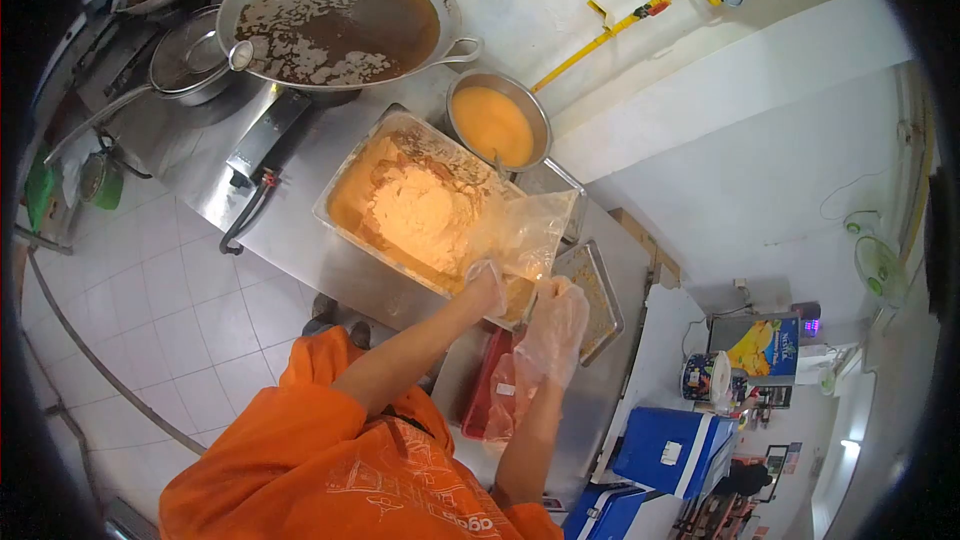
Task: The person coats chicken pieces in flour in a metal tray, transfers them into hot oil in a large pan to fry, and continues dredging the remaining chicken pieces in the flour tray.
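A clear plastic bag stretches over the right end of a rectangular metal tub. In the tub lies a pale orange heap of flour-like powder, with darker pieces showing at its far edge. My left hand, in a thin clear plastic glove, closes on the bag's near edge at the tub's rim. My right hand, in a loose clear glove, pinches the bag's lower right corner. Fingertips of both hands are partly hidden by the crumpled plastic. Below my right hand is a red container with clear plastic beside it.
A steel pot of orange liquid stands behind the tub. A large wok of dark, foamy oil is on the burner at upper left, with a strainer beside it. A metal tray and blue coolers are to the right.
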